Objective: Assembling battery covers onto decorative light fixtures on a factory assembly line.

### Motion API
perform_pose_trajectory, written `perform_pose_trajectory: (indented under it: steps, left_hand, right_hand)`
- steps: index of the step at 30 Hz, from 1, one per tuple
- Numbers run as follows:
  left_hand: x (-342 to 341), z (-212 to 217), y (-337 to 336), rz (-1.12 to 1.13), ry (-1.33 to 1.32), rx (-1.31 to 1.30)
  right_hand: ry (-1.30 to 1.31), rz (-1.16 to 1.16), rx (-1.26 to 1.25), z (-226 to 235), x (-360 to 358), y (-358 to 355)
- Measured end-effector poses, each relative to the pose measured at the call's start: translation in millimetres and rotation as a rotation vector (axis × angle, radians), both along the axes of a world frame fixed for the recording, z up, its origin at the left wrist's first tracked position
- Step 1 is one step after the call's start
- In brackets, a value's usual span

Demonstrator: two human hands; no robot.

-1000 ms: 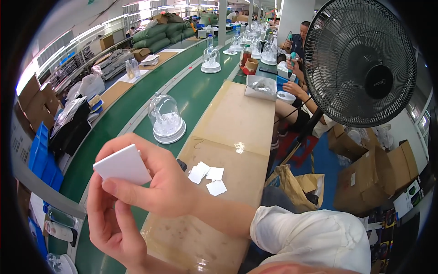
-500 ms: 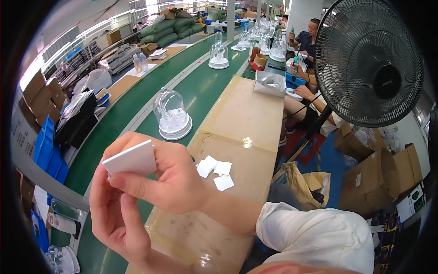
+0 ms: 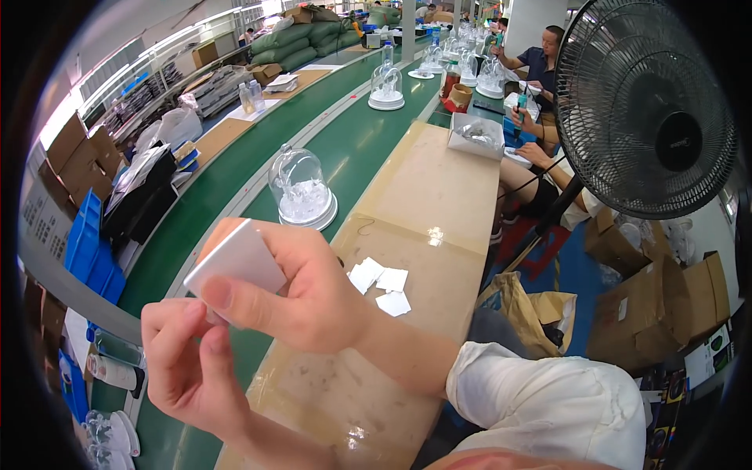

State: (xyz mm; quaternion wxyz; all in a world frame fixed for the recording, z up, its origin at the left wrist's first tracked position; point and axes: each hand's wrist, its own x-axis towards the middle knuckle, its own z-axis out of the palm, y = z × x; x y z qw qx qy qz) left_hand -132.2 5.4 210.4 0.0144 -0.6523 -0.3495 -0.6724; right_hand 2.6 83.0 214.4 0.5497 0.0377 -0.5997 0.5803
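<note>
Nearest the camera, a white square tile (image 3: pixel 244 260) was pinched between the thumb and bent fingers of the right hand (image 3: pixel 309 290). Just below it, the fingers of the left hand (image 3: pixel 194 372) were half curled; whether anything was gripped could not be told. Beyond, white squares (image 3: pixel 392 280) were spread on the tan desk (image 3: pixel 439 204), and a clear dome (image 3: pixel 296 176) was set on the green belt (image 3: pixel 364 153).

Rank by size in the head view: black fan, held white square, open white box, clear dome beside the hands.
Black fan
Clear dome and held white square: too alike to rank
Open white box
</note>
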Motion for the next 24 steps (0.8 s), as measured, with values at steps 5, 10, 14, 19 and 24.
perform_pose_trajectory:
  steps: [5, 10, 14, 19, 24]
  left_hand:
    - [-1.1, 1.1, -0.4, 0.039, -0.044, 0.025]
    - [-1.0, 0.5, 3.4, 0.010, -0.046, 0.077]
    - [-4.6, 2.1, -0.7, 0.110, -0.102, 0.026]
    - [-6.2, 2.1, -0.5, 0.111, -0.125, -0.019]
    - [-16.6, 5.1, -4.3, 0.134, -0.117, -0.060]
  right_hand:
    - [-0.077, 0.137, -0.091, 1.6, 0.0, -2.6]
    - [-0.210, 0.262, -0.128, 4.0, 2.6, 0.2]
    - [-0.255, 0.193, -0.038, 2.6, -4.2, 1.2]
    - [-0.448, 0.162, -0.053, 7.5, 4.3, 1.2]
    - [-0.358, -0.039, 0.268, -4.6, -2.3, 5.5]
